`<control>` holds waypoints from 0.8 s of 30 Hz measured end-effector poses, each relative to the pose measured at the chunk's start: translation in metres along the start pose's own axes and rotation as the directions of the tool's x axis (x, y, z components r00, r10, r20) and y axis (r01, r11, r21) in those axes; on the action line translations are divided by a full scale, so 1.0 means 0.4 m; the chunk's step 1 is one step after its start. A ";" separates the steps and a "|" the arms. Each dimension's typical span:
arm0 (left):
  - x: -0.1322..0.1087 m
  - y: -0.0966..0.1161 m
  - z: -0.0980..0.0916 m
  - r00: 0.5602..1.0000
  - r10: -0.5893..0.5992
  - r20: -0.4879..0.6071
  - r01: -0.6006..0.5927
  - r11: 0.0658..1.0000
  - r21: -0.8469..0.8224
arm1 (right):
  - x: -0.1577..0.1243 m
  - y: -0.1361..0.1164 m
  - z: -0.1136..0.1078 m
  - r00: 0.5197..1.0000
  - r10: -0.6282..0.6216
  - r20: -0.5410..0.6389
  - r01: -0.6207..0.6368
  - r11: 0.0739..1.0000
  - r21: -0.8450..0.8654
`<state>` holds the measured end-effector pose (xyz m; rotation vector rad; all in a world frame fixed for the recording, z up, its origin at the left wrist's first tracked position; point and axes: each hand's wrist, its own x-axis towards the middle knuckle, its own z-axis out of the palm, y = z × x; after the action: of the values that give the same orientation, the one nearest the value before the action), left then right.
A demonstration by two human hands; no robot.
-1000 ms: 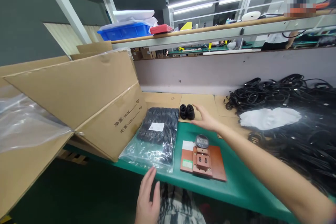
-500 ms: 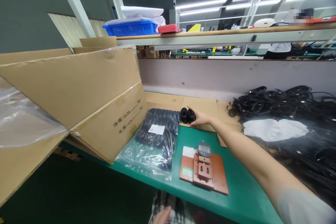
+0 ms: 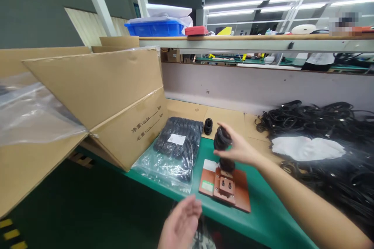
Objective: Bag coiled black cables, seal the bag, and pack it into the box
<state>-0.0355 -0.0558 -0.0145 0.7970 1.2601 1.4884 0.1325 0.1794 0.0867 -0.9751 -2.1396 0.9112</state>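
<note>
My right hand [image 3: 238, 146] grips a coiled black cable [image 3: 222, 138] between thumb and fingers, lifted above the green table. Below it is the dial gauge fixture [image 3: 226, 187], a reddish-brown plate and block; the coil hides most of its round display. Another coiled black cable [image 3: 208, 126] stands on the cardboard sheet behind. Nearer to me, my left hand [image 3: 182, 221] is raised in front of the table edge, slightly blurred, palm turned inward, fingers extended and holding nothing. Between the carton and the fixture lies a clear plastic bag [image 3: 178, 144] packed with black coils, with a white label on top.
A large open carton [image 3: 140, 113] lined with plastic stands at the left. Piled loose black cables [image 3: 315, 120] and a white cloth-like piece [image 3: 308, 148] lie at the right. Overhead, a shelf [image 3: 251, 41] carries a blue bin [image 3: 156, 28] and a red box [image 3: 196, 30].
My right hand has lifted one of the two coils off the cardboard and brought it nearer, over the gauge. My left hand has risen into view. The camera view has shifted slightly.
</note>
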 end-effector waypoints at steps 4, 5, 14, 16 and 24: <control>0.041 0.096 0.049 0.963 -0.024 0.269 0.123 0.925 -0.359 | -0.168 -0.122 0.110 0.956 -0.080 0.282 0.105 0.992 -0.073; 0.043 0.102 0.054 0.950 -0.049 0.310 0.179 0.895 -0.408 | -0.201 -0.132 0.140 0.940 -0.100 0.326 0.136 0.987 -0.088; -0.023 0.063 0.034 0.956 -0.221 0.190 0.272 0.912 -0.307 | -0.308 -0.139 0.208 0.821 0.126 0.558 -0.258 0.952 0.165; -0.038 0.047 0.012 0.985 -0.137 0.109 0.146 0.986 -0.084 | -0.325 -0.135 0.225 0.850 0.181 0.495 -0.399 0.834 0.381; -0.097 0.013 -0.025 0.967 0.243 0.077 -0.209 0.581 0.786 | -0.365 -0.177 0.378 0.874 0.424 0.239 -0.465 0.585 0.664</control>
<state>-0.0346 -0.0954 -0.0076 1.5698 1.9487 1.0762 0.0716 -0.0232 0.0197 -1.0706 -1.3354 1.8554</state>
